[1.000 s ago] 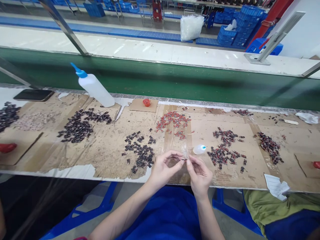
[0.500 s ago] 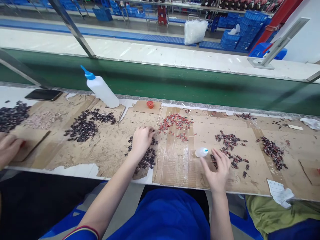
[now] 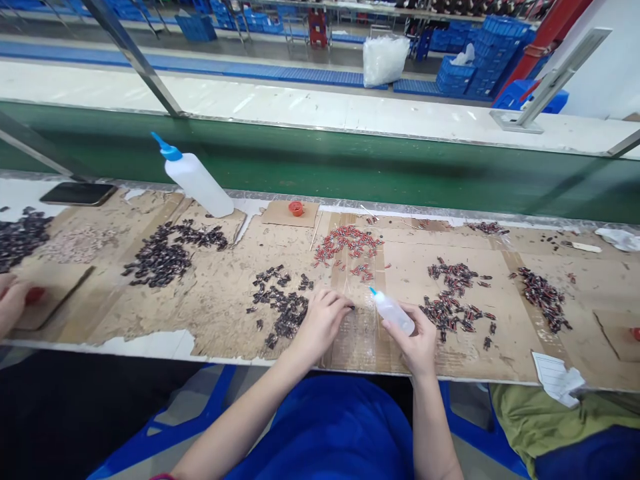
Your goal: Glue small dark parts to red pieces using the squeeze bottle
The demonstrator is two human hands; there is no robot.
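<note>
My right hand (image 3: 417,343) grips a small white squeeze bottle (image 3: 393,311) with a blue tip, its nozzle pointing up and left. My left hand (image 3: 323,320) is closed in a pinch on a small dark part held just left of that nozzle, above the taped cardboard (image 3: 360,333). A pile of small black parts (image 3: 280,303) lies right beside my left hand. A heap of red parts (image 3: 350,243) sits further back. A pile of dark and red parts (image 3: 453,300) lies to the right of my right hand.
A large white bottle (image 3: 195,179) with a blue spout leans at the back left, near a red cap (image 3: 295,209). More black piles (image 3: 165,253) lie left, another pile (image 3: 543,293) right. Another person's hand (image 3: 10,303) is at the left edge. A green conveyor (image 3: 350,167) runs behind.
My left hand came back from the black pile with a small part. My right hand picked up the small bottle, and both hands met over the cardboard.
</note>
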